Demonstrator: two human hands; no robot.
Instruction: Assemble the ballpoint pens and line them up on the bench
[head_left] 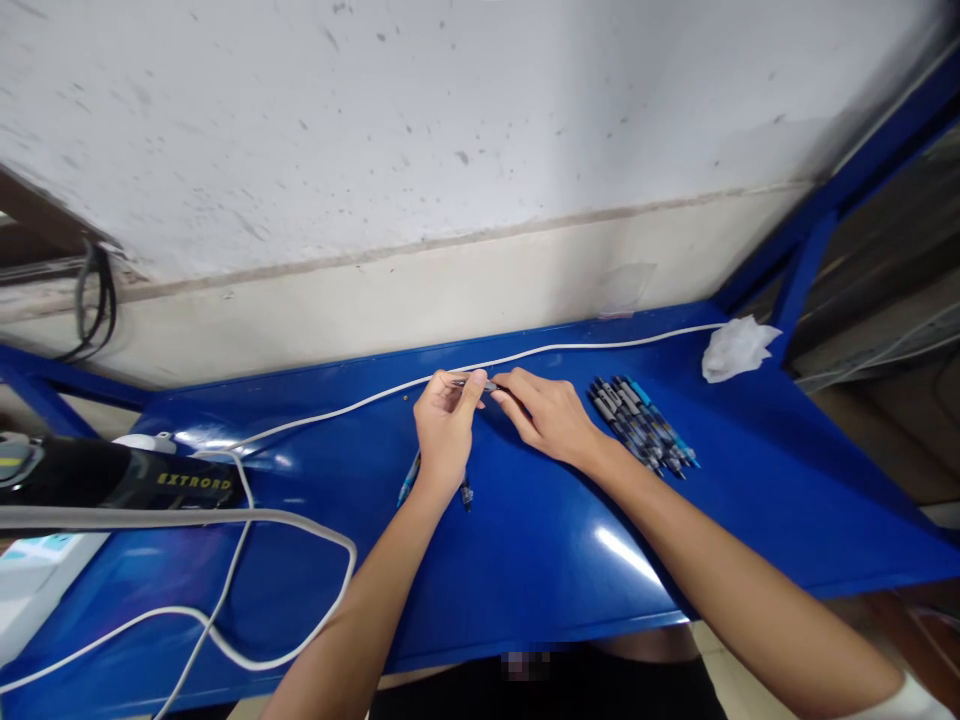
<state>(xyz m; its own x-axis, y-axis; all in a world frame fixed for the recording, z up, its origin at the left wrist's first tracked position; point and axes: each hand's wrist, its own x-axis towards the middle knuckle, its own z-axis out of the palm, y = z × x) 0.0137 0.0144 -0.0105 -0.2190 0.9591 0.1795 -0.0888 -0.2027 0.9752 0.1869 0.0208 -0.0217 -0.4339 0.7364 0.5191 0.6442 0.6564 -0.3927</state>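
Over the middle of the blue table, my left hand pinches a dark grey pen between thumb and fingers. My right hand grips the pen's right end with thumb and forefinger, so both hands hold it level. Most of the pen is hidden by my fingers. Below my left wrist lie a blue pen and a black pen, partly covered by the hand. To the right of my right hand rests a pile of pens, black, grey and blue, lying side by side.
A white cable runs along the back of the blue table and loops at the left. A black cylinder marked EXTRORD lies at the left edge. Crumpled white tissue sits at the back right. A wall stands behind.
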